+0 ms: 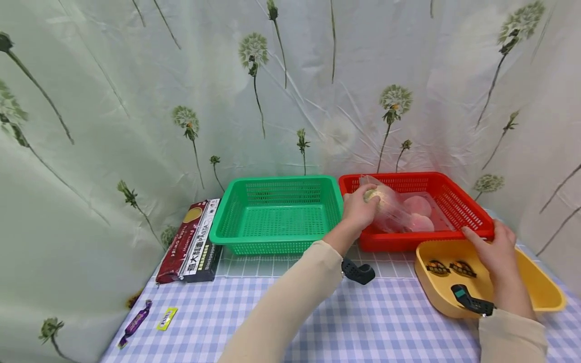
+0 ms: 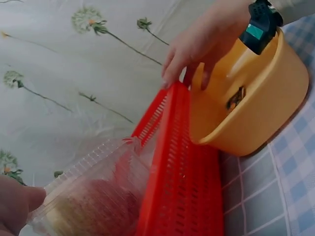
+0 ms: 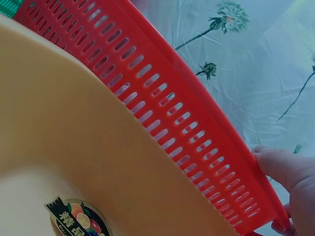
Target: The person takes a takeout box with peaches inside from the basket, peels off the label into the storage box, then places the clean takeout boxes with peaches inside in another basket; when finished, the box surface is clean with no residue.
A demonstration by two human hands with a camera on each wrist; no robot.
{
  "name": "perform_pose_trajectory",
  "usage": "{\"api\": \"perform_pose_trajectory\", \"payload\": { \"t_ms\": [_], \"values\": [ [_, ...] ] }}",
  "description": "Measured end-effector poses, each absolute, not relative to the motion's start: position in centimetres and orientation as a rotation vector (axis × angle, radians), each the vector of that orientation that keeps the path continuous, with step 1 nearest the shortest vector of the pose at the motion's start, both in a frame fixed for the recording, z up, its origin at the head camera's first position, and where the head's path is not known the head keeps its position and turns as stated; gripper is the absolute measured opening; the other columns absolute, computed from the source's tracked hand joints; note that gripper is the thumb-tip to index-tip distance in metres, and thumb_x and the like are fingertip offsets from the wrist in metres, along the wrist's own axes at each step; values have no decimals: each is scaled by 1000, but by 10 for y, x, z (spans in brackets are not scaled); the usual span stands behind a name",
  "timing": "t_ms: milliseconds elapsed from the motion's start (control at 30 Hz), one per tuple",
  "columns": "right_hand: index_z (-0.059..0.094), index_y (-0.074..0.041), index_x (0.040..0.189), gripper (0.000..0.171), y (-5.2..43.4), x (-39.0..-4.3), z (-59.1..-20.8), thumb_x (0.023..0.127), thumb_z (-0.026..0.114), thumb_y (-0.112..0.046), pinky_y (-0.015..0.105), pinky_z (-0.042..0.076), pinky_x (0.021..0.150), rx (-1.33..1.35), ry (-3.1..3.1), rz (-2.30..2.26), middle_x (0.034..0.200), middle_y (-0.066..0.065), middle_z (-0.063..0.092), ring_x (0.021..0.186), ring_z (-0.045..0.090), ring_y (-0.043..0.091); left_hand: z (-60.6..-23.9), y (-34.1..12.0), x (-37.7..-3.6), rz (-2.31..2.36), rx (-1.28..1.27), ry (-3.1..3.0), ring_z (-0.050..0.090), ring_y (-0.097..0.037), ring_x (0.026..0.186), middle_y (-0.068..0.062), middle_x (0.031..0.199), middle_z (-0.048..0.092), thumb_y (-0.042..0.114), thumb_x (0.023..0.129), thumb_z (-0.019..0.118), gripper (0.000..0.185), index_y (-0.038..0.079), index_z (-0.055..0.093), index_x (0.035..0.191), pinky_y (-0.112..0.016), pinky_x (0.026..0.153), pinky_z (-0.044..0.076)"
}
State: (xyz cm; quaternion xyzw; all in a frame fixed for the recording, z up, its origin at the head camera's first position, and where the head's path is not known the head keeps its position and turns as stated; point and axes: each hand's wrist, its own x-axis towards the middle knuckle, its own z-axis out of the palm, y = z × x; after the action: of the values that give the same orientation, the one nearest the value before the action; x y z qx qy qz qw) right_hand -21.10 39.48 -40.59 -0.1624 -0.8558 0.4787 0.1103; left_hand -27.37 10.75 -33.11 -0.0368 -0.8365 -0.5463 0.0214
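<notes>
The left hand is curled around the near end of a clear plastic clamshell container, thumb and fingers closed on it where a pale yellowish round piece of food shows through the lid. The container tilts from that hand down into the red basket, its far end low inside the basket and its held end up at the basket's left front corner; pinkish round pieces lie in its lower part (the left wrist view shows the same ribbed clear shell leaning against the basket's slotted wall, with the thumb at its edge).

The right hand rests on the red basket's front right corner, fingers laid over the rim and lightly bent around it; the right wrist view shows a fingertip pressed on the rim's outer edge. This hand is well apart from the container, across the basket's width.

Just beneath the right hand sits a yellow plastic tub, touching the red basket's front wall, with two round fruit stickers inside.

Left of the red basket, side by side with it, stands a green basket. Further left lie a dark red pasta box and a black-and-white box, touching each other. Near the table's front left edge lie a purple wrapped candy and a small yellow packet on the blue-checked tablecloth.
</notes>
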Motion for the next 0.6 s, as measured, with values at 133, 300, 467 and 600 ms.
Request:
{"api": "perform_pose_trajectory", "payload": {
  "t_ms": [133, 300, 467, 600],
  "values": [
    [-7, -3, 158, 90, 395, -210, -405, 101, 45, -48, 70, 20, 116, -487, -2527, 1400, 161, 31, -15, 142, 8, 60, -334, 119, -271, -1736, -77, -2607, 49, -18, 112, -8, 122, 54, 21, 95, 67, 31, 27, 63, 125, -26, 78, 51],
    [-8, -5, 159, 90, 394, -209, -406, 101, 46, -48, 70, 23, 114, -517, -2529, 1396, 162, 30, -16, 143, 9, 59, -341, 125, -273, -1759, -30, -2642, 55, -22, 104, -11, 124, 48, 17, 94, 68, 31, 25, 56, 121, -29, 81, 52],
    [-7, -6, 159, 90, 394, -211, -406, 101, 47, -48, 68, 22, 116, -529, -2514, 1402, 163, 29, -15, 143, 10, 57, -346, 126, -278, -1658, -67, -2805, 51, -17, 96, -9, 120, 53, 3, 88, 66, 43, 21, 51, 125, -24, 68, 45],
    [-6, -6, 159, 89, 394, -212, -405, 101, 47, -48, 67, 21, 117, -529, -2511, 1405, 162, 29, -14, 144, 9, 57, -347, 125, -283, -1652, -136, -2888, 48, -16, 82, -7, 106, 60, -1, 87, 64, 49, 14, 50, 132, -23, 59, 40]
  ]
}}
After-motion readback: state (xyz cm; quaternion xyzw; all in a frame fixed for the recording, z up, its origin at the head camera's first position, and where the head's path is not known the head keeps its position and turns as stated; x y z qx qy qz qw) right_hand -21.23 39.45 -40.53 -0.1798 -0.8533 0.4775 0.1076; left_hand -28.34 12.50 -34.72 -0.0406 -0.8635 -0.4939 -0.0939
